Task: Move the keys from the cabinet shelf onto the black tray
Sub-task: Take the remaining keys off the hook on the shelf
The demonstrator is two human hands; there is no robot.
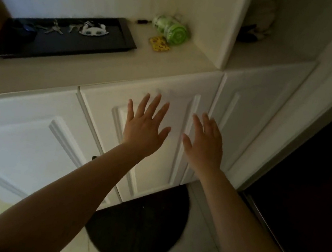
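1. Task item: bunches of small silver metal keys (54, 28) already lie on the flat black rectangular tray (99, 46), far left on the cream cabinet shelf (103, 70); a white cartoon-face key charm (92, 29) lies with them.
2. Handling, judged: light, stiff, loose and jangly; best pinched at the ring or charm, not at single blades.
3. Left hand (146, 128) and right hand (206, 143): both flat, fingers spread, holding nothing, in front of the white panelled cabinet door (163, 147), well below the shelf.
4. A small dark fob-like object (143, 21) lies off the tray by the back wall; cannot tell if it is a key.
5. Nearby: green cylindrical roll (173, 30), yellow patterned square packet (159, 44). Neither blocks the tray.
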